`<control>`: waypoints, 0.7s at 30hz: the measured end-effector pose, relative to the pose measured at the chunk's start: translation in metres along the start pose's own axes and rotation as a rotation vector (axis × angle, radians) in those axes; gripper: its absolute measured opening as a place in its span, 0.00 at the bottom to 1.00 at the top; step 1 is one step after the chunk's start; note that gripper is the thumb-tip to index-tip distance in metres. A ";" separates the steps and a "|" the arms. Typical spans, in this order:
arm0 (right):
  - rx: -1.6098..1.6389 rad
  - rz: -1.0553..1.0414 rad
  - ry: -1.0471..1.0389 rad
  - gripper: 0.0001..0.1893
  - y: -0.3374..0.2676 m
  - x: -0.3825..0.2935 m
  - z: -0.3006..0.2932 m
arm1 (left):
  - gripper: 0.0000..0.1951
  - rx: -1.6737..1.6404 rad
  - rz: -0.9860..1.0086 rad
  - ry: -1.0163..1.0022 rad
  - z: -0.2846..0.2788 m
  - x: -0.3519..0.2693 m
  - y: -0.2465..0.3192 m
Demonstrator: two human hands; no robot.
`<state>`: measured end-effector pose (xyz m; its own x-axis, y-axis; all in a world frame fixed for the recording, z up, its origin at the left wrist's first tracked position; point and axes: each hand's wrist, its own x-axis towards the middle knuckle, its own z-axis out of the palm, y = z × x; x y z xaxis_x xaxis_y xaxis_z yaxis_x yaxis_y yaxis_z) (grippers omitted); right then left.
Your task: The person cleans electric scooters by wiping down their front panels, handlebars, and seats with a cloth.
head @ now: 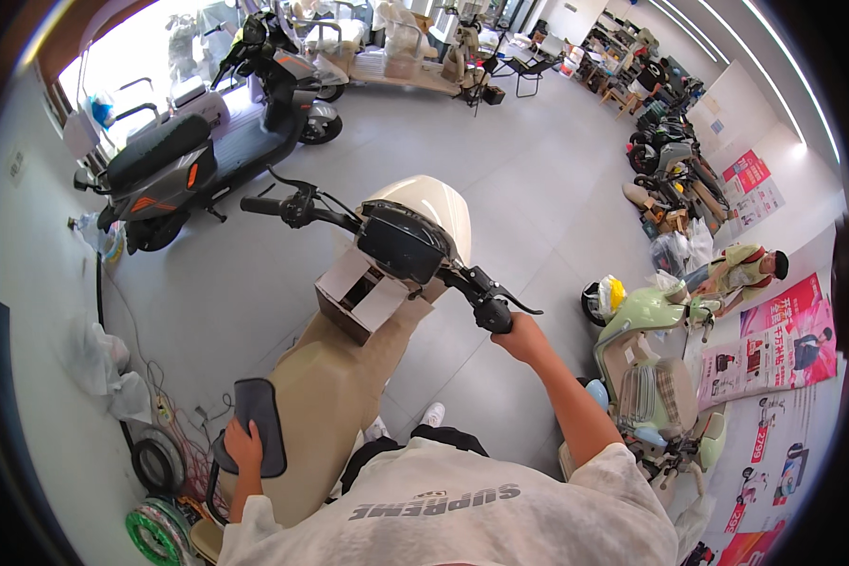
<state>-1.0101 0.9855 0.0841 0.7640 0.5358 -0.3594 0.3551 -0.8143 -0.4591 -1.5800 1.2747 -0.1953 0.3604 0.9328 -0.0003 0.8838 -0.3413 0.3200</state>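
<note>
A cream electric scooter (325, 403) stands before me, with a tan seat and a dark dashboard (400, 244). My right hand (525, 341) is wrapped around the end of its right handlebar, by the black switch housing (493, 316) and brake lever. Its left handlebar grip (260, 205) has no hand on it. My left hand (243, 446) holds a dark grey cloth with black edging (263, 403) against the far side of the seat. Between seat and dashboard sits an open cardboard box (357, 301); its contents are mostly hidden.
A grey scooter (177, 170) stands at the left. At the right is a light green scooter (644, 318), with another person (746, 272) beside it. Cables (177, 424), tyres (157, 463) and plastic bags (124, 382) lie along the left wall. A cargo vehicle (396, 71) stands at the back.
</note>
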 end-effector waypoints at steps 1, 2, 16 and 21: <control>-0.007 -0.001 -0.009 0.16 0.002 0.000 0.001 | 0.28 0.028 0.027 0.054 -0.002 -0.012 -0.009; -0.005 0.001 -0.002 0.16 0.000 -0.001 0.000 | 0.28 0.025 0.034 0.057 -0.006 -0.027 -0.015; -0.014 -0.078 0.033 0.17 0.010 0.001 0.003 | 0.43 0.056 -0.731 0.116 -0.013 -0.177 -0.087; 0.036 -0.070 -0.002 0.15 0.003 -0.001 -0.001 | 0.42 0.279 -0.683 0.109 -0.001 -0.201 -0.040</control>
<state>-1.0096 0.9824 0.0838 0.7374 0.5911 -0.3268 0.3876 -0.7666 -0.5121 -1.6877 1.1011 -0.2071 -0.3153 0.9489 -0.0145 0.9484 0.3156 0.0298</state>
